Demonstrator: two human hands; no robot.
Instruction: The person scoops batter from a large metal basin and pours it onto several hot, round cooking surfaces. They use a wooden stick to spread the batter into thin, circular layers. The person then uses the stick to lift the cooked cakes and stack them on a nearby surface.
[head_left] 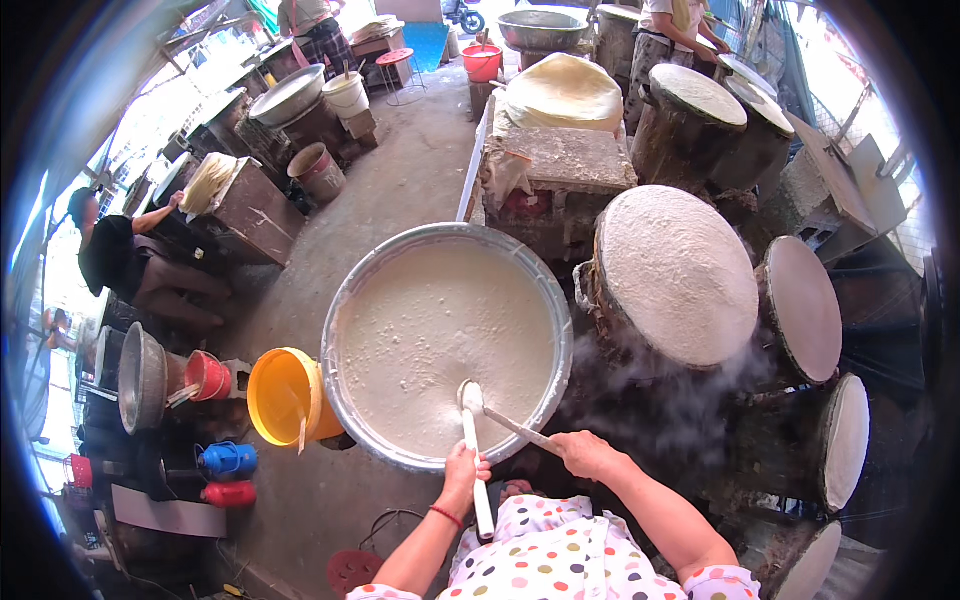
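Observation:
In front of me stands a big round basin (448, 230) of thick, pale, lumpy batter (430, 330). My left hand (464, 478) is closed round the long white handle of a ladle (471, 430), whose handle end points back toward my apron. Its small round bowl, coated with batter, is above the near part of the basin. My right hand (590, 456) grips a flat greyish stick-like scraper (520, 430). The scraper's far end meets the ladle's bowl; whether it is in or against the bowl I cannot tell.
On my right, a round griddle (675, 275) carries a pale sheet, with steam (690, 385) beside it and several more griddles around. A yellow bucket (290, 395) stands left of the basin. Ahead, a pile of flat sheets (563, 92) rests on a worn table (570, 155). Other people work farther off.

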